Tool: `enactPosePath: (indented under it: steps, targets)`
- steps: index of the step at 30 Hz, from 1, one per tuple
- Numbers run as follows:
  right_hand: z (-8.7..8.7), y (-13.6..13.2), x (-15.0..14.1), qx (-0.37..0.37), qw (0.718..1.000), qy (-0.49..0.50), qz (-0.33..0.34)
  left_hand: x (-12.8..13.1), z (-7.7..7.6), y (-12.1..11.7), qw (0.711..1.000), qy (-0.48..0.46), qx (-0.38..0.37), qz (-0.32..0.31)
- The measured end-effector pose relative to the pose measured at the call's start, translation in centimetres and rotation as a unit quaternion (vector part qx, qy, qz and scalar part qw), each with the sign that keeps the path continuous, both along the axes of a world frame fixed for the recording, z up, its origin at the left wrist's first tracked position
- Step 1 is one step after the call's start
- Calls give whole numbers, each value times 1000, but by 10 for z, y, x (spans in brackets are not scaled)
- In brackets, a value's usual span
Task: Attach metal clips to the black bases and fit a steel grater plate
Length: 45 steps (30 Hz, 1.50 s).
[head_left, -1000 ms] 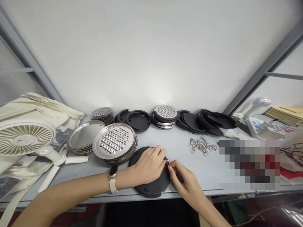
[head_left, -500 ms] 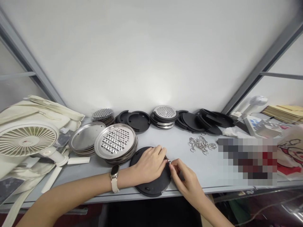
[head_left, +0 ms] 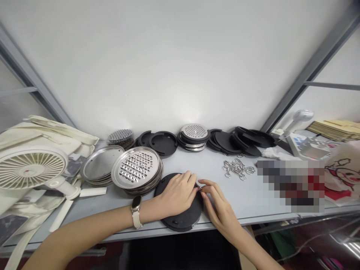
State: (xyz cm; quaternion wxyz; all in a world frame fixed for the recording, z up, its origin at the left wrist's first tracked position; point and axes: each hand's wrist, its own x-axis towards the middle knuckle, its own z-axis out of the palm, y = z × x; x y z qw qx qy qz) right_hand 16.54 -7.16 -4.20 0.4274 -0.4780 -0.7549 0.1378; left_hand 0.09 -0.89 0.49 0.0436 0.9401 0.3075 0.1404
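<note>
A round black plastic plate (head_left: 180, 221) lies flat at the table's front edge, with a metal rim showing at its lower right. My left hand (head_left: 180, 193) rests across the plate, its fingers bent and closed at the right-hand edge. At that same edge, my right hand (head_left: 218, 202) pinches a small shiny metal piece (head_left: 200, 188) between thumb and fingertips. The fingers hide most of the piece, so its exact shape cannot be told. Behind my right hand lies a loose pile of bent wire clips (head_left: 239, 168). A stack of round metal grater discs (head_left: 136, 168) stands left of the plate.
Plain metal discs (head_left: 102, 165) are stacked farther left, beside a white fan (head_left: 30, 170) and a cream bag (head_left: 59, 131). Along the wall stand black round holders (head_left: 163, 143), a fine grater stack (head_left: 195, 132) and more black parts (head_left: 227, 142). A printed plastic bag (head_left: 341, 176) lies right.
My right hand's fingers have shifted slightly up and over the metal piece at the plate's edge. My left hand stays on the plate. The whole view has moved a little.
</note>
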Motion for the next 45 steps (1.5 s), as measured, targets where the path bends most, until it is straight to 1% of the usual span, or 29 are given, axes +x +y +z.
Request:
enactPosePath:
  steps: [11, 18, 23, 29, 35, 40, 45]
  targets:
    - [5, -2, 4, -30, 999, 0, 40, 2, -5, 3, 1000, 3, 5, 4]
    - [7, -1, 6, -52, 997, 26, 52, 3, -6, 4, 1000, 0, -1, -1]
    - [4, 2, 6, -48, 997, 52, 41, 3, -7, 4, 1000, 0, 2, 3]
    - [0, 4, 7, -34, 997, 65, 15, 4, -4, 3, 1000, 0, -6, -1]
    - [-3, 3, 8, -40, 993, 114, -4, 4, -5, 5, 1000, 4, -2, 0]
    - [-3, 3, 8, -42, 993, 109, -5, 3, -5, 5, 1000, -9, -22, 2]
    - [4, 5, 7, -59, 995, 86, -3, 2, -3, 4, 1000, -13, -24, 2]
